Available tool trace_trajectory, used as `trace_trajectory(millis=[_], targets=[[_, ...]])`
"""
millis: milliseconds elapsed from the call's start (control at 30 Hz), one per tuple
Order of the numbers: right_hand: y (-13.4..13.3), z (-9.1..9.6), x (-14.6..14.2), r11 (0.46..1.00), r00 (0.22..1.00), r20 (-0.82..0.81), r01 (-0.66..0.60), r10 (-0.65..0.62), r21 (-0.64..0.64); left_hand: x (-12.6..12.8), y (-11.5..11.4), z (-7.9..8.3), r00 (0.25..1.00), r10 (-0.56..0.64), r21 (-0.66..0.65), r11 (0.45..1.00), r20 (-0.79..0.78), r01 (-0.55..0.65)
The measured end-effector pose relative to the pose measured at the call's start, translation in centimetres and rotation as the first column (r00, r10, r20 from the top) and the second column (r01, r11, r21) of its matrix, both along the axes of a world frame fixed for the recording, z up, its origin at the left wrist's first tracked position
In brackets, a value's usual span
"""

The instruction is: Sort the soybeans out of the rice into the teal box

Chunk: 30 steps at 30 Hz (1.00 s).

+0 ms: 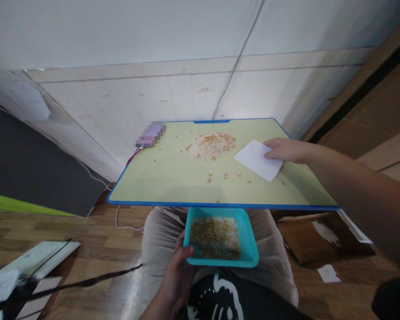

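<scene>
With my left hand (182, 269) I grip the left rim of a turquoise plastic tray (251, 242), thumb over its edge, below the table's front edge and above my lap. Yellow soybean-like beans (215, 229) mixed with white grains lie inside it. My right hand (283, 150) pinches a white sheet of paper (258, 162) held at the right side of the table. To the left of the paper sits a pile of white grains and yellow beans (211, 146) on the tabletop. Several loose beans (209, 178) are scattered nearer the front.
The light green folding table (166, 186) has a blue edge and stands against a white wall. A phone-like object (151, 134), blurred out, lies at its back left with a cable. A cardboard box (323, 240) stands on the floor at the right.
</scene>
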State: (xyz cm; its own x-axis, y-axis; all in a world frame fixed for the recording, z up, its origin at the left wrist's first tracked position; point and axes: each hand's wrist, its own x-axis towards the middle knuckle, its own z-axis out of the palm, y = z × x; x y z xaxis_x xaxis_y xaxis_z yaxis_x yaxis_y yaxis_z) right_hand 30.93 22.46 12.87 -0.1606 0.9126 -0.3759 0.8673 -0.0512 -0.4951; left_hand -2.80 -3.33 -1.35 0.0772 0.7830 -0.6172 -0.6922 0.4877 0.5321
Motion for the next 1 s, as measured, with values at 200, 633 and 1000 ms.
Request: trace_trajectory(millis=[200, 633, 1000], targets=[[-1.6, 0.1, -2.6, 0.996, 0.999, -0.029, -0.021, 0.019, -0.085, -0.3, 0.0, 0.6, 1.000, -0.004, 0.000, 1.000, -0.018, 0.004], [-2.0, -0.5, -5.0, 0.971, 0.977, -0.188, -0.136, 0.099, -0.194, -0.5, 0.6, 0.3, 0.999, 0.025, 0.052, 0.998, -0.028, -0.023], [-2.0, -0.2, -6.1, 0.966, 0.966, -0.137, -0.234, 0.219, -0.108, -1.0, 0.6, 0.0, 1.000, 0.025, 0.056, 0.998, -0.008, -0.024]])
